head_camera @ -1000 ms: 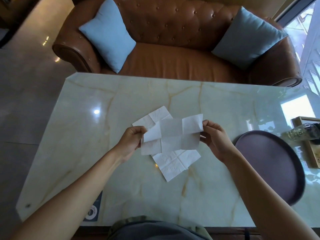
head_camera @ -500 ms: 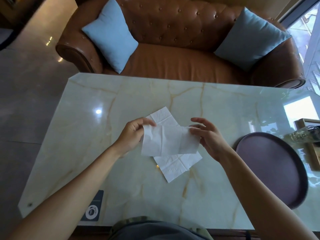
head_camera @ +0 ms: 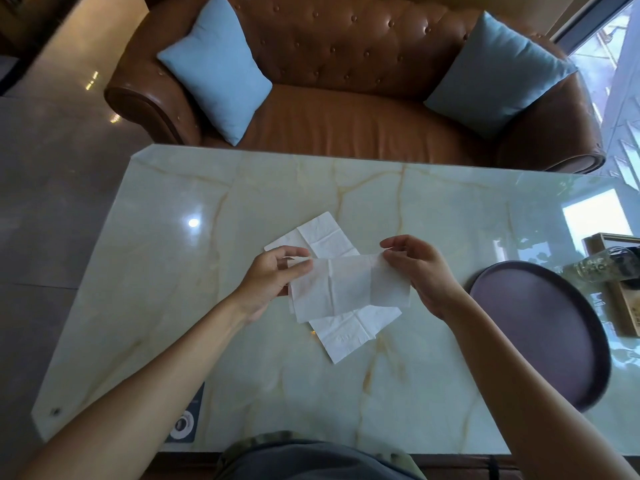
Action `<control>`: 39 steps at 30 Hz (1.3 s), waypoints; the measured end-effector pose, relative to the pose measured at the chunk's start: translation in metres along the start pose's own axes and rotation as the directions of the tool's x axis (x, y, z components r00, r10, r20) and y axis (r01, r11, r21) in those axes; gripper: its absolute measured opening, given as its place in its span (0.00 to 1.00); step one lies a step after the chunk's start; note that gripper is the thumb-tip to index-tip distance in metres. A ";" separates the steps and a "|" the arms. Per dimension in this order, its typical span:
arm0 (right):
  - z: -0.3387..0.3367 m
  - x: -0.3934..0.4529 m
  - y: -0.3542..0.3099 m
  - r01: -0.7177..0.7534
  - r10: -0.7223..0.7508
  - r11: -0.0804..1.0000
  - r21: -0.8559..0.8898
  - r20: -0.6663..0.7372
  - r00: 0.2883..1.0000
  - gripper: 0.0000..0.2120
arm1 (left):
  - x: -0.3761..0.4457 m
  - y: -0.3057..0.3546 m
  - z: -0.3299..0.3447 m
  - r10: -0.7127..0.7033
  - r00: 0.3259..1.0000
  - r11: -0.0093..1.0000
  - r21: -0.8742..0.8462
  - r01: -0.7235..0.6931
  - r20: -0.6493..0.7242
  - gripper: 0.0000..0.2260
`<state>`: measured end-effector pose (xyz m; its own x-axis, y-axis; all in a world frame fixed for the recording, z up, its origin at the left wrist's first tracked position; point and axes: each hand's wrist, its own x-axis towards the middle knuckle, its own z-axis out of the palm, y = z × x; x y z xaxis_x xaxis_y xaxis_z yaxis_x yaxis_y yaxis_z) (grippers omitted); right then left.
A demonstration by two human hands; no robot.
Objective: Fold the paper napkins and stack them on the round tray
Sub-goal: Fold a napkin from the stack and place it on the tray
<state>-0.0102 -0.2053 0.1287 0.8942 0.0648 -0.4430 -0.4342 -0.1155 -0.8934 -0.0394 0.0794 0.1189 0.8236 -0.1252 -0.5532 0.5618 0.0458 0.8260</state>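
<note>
A pale marble table (head_camera: 346, 393) fills most of the view, with a brown leather sofa (head_camera: 346, 116) behind it. At the table's right side sits the round tray (head_camera: 540, 337), dark and bare, so nothing has been stacked on it yet.

Near the middle of the table a napkin (head_camera: 349, 332) lies flat (whether it is one sheet or several stacked together cannot be told). Just above it the person holds a second napkin (head_camera: 349, 287) up off the surface; judging by its layered look and creases, it seems folded once into a band.

The left hand (head_camera: 268, 282) pinches the band's upper left corner between thumb and fingertips, the remaining fingers loosely curled. The right hand (head_camera: 420, 271) pinches the upper right corner the same way, its spare fingers spread open above.

The step in hand appears to be the next fold. To do it well, the person should keep the top edge taut between both pinches, bring one short end across to meet the other, and match corners before pressing. Thin paper tends to slip and skew, so laying the band on a bare stretch of table and running a finger along the crease would likely give a squarer result. Only then should it go to the tray.
</note>
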 end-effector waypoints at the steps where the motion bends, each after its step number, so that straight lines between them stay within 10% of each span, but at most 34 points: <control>1: -0.002 0.000 0.000 -0.010 0.010 1.000 -0.002 0.028 1.000 0.07 | 0.001 -0.002 0.001 0.013 1.000 0.999 0.034 -0.013 -0.014 0.12; 8: -0.001 -0.003 -0.001 -0.050 0.142 0.949 -0.310 0.281 0.949 0.09 | -0.001 -0.006 -0.005 0.057 0.998 0.984 0.170 -0.052 -0.027 0.08; 16: 0.007 -0.005 -0.022 0.083 0.087 0.865 -0.494 0.312 0.946 0.03 | -0.005 0.006 -0.003 0.069 0.974 0.863 0.478 -0.167 0.215 0.16; 30: -0.015 0.000 -0.035 0.164 -0.041 0.835 -0.526 0.238 0.971 0.04 | 0.000 0.016 0.001 0.089 0.963 0.856 0.475 -0.203 0.253 0.13; 39: -0.021 0.001 -0.036 0.203 -0.031 0.698 -0.687 0.254 0.967 0.02 | 0.008 0.021 0.004 0.120 0.951 0.675 0.678 -0.289 0.286 0.12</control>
<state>0.0082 -0.2220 0.1621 0.8500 0.3183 -0.4198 -0.0464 -0.7485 -0.6615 -0.0210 0.0749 0.1326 0.8281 -0.3968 -0.3960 0.0883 -0.6053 0.7911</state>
